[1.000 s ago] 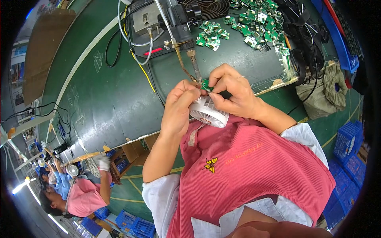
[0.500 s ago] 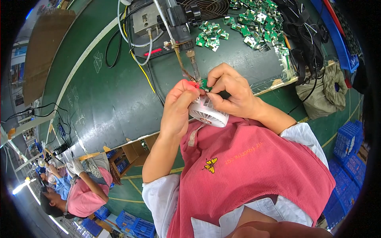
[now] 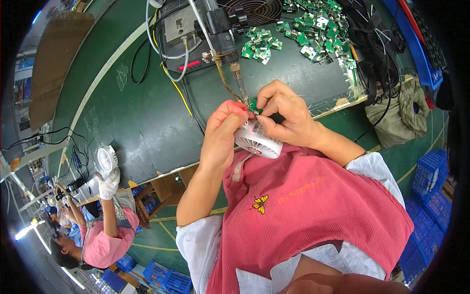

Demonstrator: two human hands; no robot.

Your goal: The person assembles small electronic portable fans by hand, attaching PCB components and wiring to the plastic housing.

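Observation:
A small white fan (image 3: pixel 258 142) with a round slatted guard hangs below my fingertips, against the front of the pink apron. My left hand (image 3: pixel 223 131) is closed in a pinch at the fan's upper end; red light falls on its fingers, and what they grip is hidden. My right hand (image 3: pixel 289 111) pinches a small green circuit board (image 3: pixel 253 106) just above the fan. Right over the board comes the lower end of a soldering iron (image 3: pixel 239 84), with a thin brownish feed tube (image 3: pixel 224 78) slanting down beside it. Fingers cover the exact contact point.
Behind the iron stands its black holder with a metal block (image 3: pixel 179 25) and hoses. Loose green circuit boards (image 3: pixel 313 29) lie in heaps at the far right, near black cables (image 3: pixel 374 49). On the left, a co-worker's white-gloved hand (image 3: pixel 108 183) is at another white fan (image 3: pixel 107 159) on the bench.
The co-worker's gloved hand has reached out over the bench, and a white fan now shows there. My hands, fan and board have barely shifted.

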